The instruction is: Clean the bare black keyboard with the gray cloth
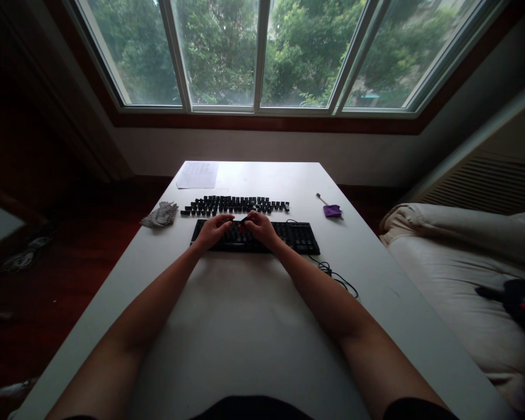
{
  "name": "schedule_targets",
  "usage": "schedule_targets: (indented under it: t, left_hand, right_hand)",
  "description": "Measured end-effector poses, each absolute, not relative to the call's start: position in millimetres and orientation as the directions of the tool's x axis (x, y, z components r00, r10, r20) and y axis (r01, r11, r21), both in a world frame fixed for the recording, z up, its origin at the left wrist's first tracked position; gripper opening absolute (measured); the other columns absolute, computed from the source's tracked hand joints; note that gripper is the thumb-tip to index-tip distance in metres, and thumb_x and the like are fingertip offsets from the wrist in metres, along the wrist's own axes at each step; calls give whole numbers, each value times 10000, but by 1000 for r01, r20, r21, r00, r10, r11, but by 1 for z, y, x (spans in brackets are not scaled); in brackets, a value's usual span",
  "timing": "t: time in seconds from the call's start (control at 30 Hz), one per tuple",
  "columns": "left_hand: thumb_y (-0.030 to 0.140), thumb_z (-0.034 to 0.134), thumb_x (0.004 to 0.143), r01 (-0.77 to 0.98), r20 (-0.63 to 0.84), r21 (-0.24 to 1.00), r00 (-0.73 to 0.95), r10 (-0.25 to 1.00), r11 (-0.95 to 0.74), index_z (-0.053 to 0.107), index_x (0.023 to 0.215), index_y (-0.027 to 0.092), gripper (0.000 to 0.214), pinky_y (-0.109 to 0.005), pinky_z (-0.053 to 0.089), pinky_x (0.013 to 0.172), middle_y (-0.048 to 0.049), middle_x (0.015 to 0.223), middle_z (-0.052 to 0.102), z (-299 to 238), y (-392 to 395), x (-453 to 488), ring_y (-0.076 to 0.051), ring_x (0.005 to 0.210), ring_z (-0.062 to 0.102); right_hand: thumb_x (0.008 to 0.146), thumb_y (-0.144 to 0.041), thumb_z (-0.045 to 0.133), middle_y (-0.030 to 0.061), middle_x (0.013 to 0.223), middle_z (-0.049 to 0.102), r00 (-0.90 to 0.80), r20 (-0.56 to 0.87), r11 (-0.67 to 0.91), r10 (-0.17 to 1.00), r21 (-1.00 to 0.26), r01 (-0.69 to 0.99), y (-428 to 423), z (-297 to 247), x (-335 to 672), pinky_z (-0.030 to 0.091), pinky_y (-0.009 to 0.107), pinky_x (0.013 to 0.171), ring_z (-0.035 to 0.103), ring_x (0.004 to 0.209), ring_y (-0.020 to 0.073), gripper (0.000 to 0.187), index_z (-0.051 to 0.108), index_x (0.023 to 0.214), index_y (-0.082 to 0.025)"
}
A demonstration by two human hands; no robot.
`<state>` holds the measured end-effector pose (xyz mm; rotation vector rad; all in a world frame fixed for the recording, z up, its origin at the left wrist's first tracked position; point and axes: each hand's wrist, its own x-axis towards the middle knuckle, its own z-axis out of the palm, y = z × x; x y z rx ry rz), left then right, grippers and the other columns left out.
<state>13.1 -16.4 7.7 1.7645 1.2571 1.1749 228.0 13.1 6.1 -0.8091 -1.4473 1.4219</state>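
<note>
A black keyboard (295, 238) lies across the middle of the white table, and both of my hands are over it. My left hand (215, 230) is above its left half, thumb and fingers drawn together; whatever they hold, if anything, is too small to make out. Close beside it, my right hand (261, 226) pinches a small black piece (244, 220), which looks like a keycap. Just beyond the keyboard, several loose black keycaps (219, 204) stand in rows. My fingers hide part of the keys beneath them.
A crumpled grey cloth (161, 214) lies at the left, with a printed sheet (198, 175) behind it. To the right are a purple cloth (332, 210), a thin brush-like stick (321, 199) and the coiled cable (328, 269). A cream sofa (437, 280) stands beside the table.
</note>
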Motion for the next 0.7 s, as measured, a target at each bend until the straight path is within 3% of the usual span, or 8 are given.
schedule_targets:
  t: [0.3, 0.5, 0.7]
  left_hand:
    - [445, 655, 860, 145, 253, 961, -111, 961, -236, 690, 1118, 169, 380, -294, 534, 704, -76, 971, 749, 8, -1, -11, -144, 702, 653]
    - [484, 636, 831, 146, 220, 972, -311, 925, -182, 632, 1075, 168, 399, -268, 505, 637, -76, 937, 729, 6, 16, -34, -147, 702, 660]
    - [396, 721, 780, 323, 353, 905, -202, 914, -278, 681, 1118, 197, 395, -309, 533, 766, -52, 938, 739, 11, 33, -48, -179, 798, 683]
  right_hand:
    - [728, -389, 686, -18, 724, 703, -345, 155, 104, 926, -981, -162, 16, 2, 230, 606, 327, 661, 732, 671, 197, 281, 500, 870, -232]
    - [717, -383, 667, -24, 700, 691, -335, 136, 91, 932, -985, -147, 13, 3, 228, 604, 319, 649, 740, 686, 206, 275, 495, 872, -235]
    - [708, -370, 668, -27, 689, 689, -338, 122, 80, 933, -987, -137, 12, 2, 227, 600, 309, 647, 745, 700, 208, 269, 501, 872, -236]
